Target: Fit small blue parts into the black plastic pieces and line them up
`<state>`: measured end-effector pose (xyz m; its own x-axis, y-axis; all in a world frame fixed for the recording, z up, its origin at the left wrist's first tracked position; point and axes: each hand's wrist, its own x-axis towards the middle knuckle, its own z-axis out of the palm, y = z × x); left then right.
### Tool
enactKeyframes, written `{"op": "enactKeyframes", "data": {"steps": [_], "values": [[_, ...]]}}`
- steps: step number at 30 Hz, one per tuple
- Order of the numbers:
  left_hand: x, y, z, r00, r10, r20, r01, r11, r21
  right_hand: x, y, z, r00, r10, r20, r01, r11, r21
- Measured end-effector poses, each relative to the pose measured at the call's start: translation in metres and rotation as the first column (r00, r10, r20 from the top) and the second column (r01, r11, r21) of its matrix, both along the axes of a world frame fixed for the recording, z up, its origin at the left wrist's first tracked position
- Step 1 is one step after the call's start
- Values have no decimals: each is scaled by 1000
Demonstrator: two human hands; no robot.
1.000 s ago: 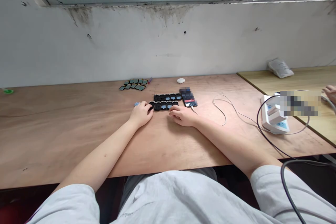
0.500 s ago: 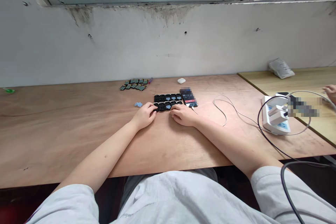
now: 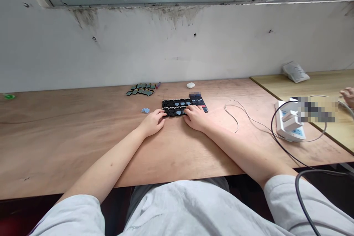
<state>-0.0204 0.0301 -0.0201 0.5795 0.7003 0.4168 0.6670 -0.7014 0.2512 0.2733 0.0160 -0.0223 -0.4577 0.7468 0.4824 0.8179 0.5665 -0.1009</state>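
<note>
Two rows of small black square parts with blue centres [image 3: 176,106] lie on the wooden table [image 3: 69,132]. My left hand [image 3: 153,121] rests at the left end of the near row, fingers curled, its fingertips against the end part. My right hand [image 3: 195,117] lies at the right end of the same row, fingers bent down onto the parts and partly covering them. A phone with a timer on its screen [image 3: 198,103] lies just beyond my right hand. A tiny blue piece [image 3: 145,110] lies left of my left hand.
A cluster of green flat chips [image 3: 141,89] and a purple pen [image 3: 158,85] lie farther back, with a white earbud case [image 3: 190,85] near them. A white cable [image 3: 235,116], a power strip [image 3: 290,125] and black cables are at the right. Another person's hand [image 3: 347,97] shows at the far right.
My right hand has slid forward to the right end of the near row. My left hand moved right, uncovering the small blue piece. The near row has shifted slightly right.
</note>
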Motion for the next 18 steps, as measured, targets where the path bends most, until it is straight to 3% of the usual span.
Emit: {"op": "enactKeyframes", "data": {"steps": [5,11,18], "values": [[0,0,1,1000,5,-16,-5,1000,-23,2,2,0,999,-33,-21,32,998,-48],[-1,1,1,999,4,-36,-5,1000,-26,1,2,-2,999,-28,-36,28,999,-20],[-1,3,2,999,49,24,-49,999,16,1,11,-6,987,-154,-52,153,988,-20]]}}
